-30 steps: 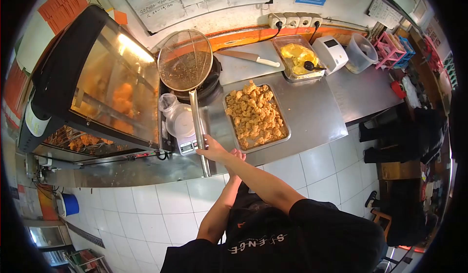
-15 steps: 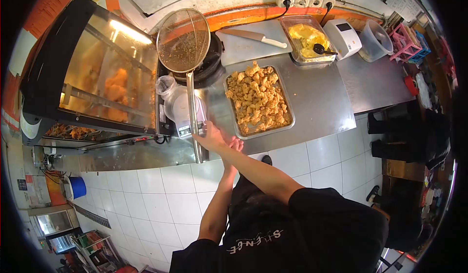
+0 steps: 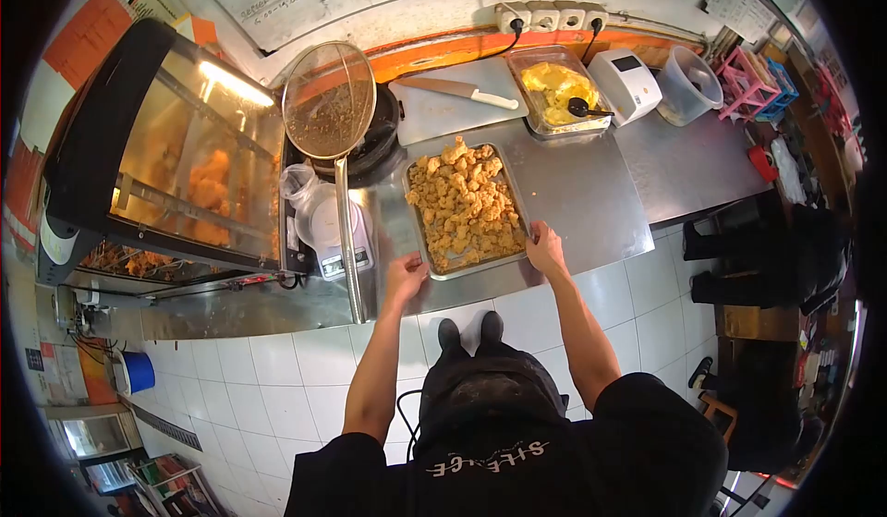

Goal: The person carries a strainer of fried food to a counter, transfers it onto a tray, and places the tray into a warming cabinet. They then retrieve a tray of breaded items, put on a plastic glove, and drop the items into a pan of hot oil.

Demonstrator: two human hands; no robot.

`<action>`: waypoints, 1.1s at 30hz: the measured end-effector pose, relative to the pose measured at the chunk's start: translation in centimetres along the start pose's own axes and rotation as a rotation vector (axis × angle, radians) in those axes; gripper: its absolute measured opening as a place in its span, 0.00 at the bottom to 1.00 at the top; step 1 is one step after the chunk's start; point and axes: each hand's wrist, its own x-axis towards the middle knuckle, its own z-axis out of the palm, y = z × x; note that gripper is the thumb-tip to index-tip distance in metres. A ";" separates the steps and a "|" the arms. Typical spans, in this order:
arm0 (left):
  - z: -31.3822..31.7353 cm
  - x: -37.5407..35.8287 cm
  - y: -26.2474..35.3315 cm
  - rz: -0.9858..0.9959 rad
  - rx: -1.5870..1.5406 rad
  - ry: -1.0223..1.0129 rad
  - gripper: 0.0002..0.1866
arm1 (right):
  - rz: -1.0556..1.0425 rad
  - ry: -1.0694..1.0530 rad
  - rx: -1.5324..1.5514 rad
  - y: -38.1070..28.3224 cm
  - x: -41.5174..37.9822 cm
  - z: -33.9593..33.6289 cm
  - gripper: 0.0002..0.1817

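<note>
A metal tray point(image 3: 431, 272) of fried, crumbly golden pieces point(image 3: 465, 205) lies on the steel counter point(image 3: 591, 189). My left hand point(image 3: 406, 277) is at the tray's near left corner, its fingers curled; whether it grips the rim cannot be made out. At the near right side, my right hand point(image 3: 545, 245) has its fingers closed on the tray's rim. Left of the tray, a white digital scale point(image 3: 344, 256) carries a round pan. The long handle of a wire strainer point(image 3: 330, 101) passes over the scale's right part and reaches the counter's front edge.
A heated glass cabinet point(image 3: 185, 166) stands at the left. Behind the tray are a white cutting board point(image 3: 434, 121) with a knife point(image 3: 462, 90), a yellow-filled container point(image 3: 561, 92) with a black spoon, a white device point(image 3: 626, 85) and a clear tub point(image 3: 688, 87). Another person point(image 3: 776, 263) is at the right.
My hands, together near the strainer handle before, have parted: the left is now at the tray's left corner, the right at its right side. The camera view has shifted.
</note>
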 end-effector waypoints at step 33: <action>-5.0 -11.0 9.3 0.112 -0.144 -0.080 0.20 | 0.046 -0.340 0.439 -10.9 -3.9 -10.3 0.18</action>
